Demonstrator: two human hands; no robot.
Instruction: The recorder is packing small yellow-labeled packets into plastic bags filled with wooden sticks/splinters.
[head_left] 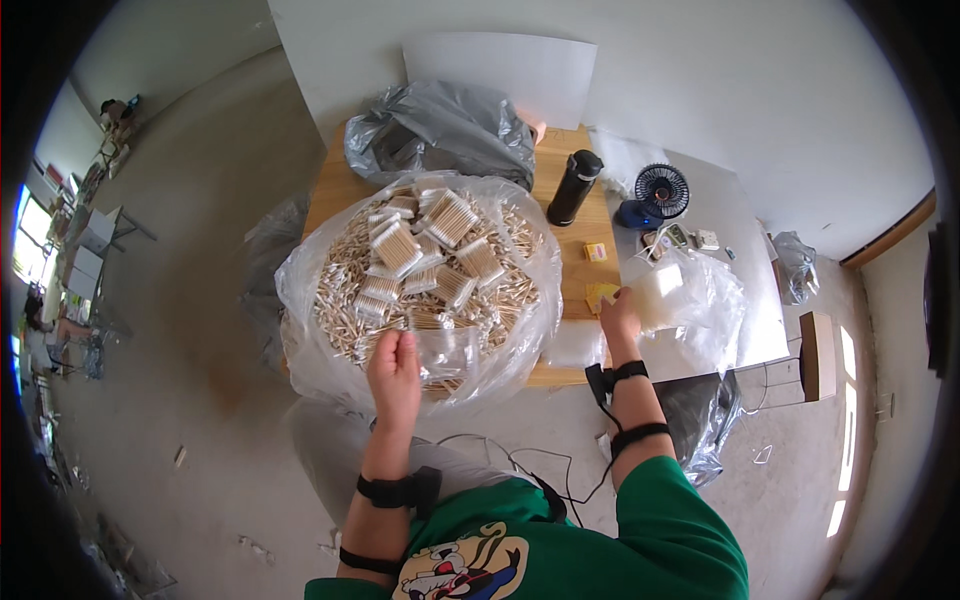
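Cotton swabs [350, 290] heaped loose in clear bag [300, 300] on bench [570, 270] | left hand [395, 365] fingers clamped on small clear packet [445, 350] at heap's near edge | right hand [620, 315] fingers touching stack of empty packets [660, 295], closure cannot tell | advice: hold packet mouth open, keep swabs parallel | count: filled packets roughly ten, one flask [573, 187], one fan [660, 190]
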